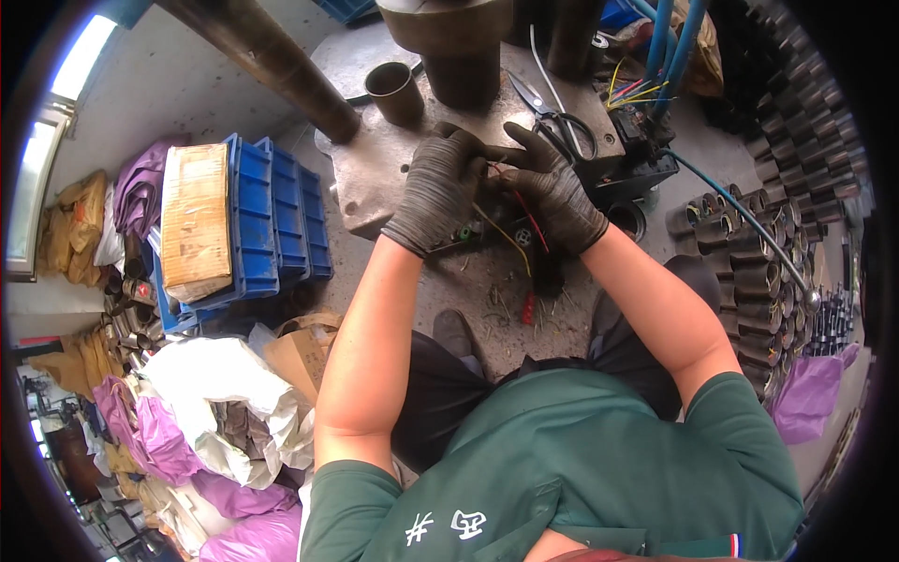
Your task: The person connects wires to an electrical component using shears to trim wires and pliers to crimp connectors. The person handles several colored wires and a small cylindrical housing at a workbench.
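Both of my hands wear dark grey work gloves and meet over the front of a metal machine table (375,178). The fingers of my left hand (440,183) are curled and closed around thin wires. My right hand (557,192) is beside it, its fingers bent in toward the same wires. A red wire (536,225) and a yellow-green wire (506,236) hang below my hands. The exact pinch points are hidden by the gloves. Behind my left hand a short metal sleeve (394,94) stands upright. Black-handled scissors (554,120) lie beyond my right hand.
A thick machine column (459,66) rises at the far side. Blue crates (257,215) with a cardboard piece (195,220) stand at left, above white and purple sacks (225,393). Rows of metal cylinders (758,281) stack at right, near a blue-green hose (730,197).
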`<control>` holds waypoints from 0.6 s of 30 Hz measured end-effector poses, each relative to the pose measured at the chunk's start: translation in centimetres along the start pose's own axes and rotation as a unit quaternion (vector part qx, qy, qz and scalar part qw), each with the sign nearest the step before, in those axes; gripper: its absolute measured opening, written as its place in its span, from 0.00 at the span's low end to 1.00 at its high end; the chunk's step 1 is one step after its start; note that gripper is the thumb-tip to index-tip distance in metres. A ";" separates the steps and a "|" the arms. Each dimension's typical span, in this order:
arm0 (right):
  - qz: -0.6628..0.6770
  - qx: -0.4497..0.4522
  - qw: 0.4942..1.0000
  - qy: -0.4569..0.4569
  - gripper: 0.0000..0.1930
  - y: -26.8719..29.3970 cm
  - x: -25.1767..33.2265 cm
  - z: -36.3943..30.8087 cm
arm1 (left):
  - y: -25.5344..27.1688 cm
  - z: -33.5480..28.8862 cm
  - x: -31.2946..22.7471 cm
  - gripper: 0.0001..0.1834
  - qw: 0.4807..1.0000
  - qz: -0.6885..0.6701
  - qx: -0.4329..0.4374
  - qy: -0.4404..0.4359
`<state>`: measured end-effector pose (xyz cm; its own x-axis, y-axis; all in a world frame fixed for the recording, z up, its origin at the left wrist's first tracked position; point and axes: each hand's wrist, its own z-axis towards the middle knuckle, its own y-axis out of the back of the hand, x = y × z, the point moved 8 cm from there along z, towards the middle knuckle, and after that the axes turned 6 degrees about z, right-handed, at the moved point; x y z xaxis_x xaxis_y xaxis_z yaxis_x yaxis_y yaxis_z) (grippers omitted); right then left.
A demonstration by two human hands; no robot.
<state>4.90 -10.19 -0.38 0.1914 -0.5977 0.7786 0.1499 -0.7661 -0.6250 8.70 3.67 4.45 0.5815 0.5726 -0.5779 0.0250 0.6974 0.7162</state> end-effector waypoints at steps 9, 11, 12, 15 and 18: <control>-0.038 0.016 0.999 0.007 0.43 2.0 -1.5 1.8 | 0.3 0.1 -0.3 0.09 0.998 -0.060 0.008 0.019; -0.051 0.017 0.999 0.008 0.43 1.1 -0.5 1.6 | 0.3 0.1 -0.6 0.10 0.998 -0.051 0.026 0.025; -0.078 0.020 0.997 0.005 0.43 0.7 -0.2 1.5 | 0.4 0.0 -0.9 0.13 0.996 -0.078 0.026 0.025; -0.090 0.032 0.995 0.016 0.44 1.0 -0.2 1.8 | 0.6 0.8 -2.5 0.19 0.994 -0.086 0.066 0.015; -0.181 0.033 0.982 0.032 0.42 0.9 0.4 1.7 | -0.2 1.5 -4.5 0.22 0.964 0.168 0.200 -0.058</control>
<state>6.73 -10.72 -0.75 0.0529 -0.3040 0.9512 0.2590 -0.9158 -0.3071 7.32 0.33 7.47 0.6972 0.6691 -0.2573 0.1189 0.2460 0.9619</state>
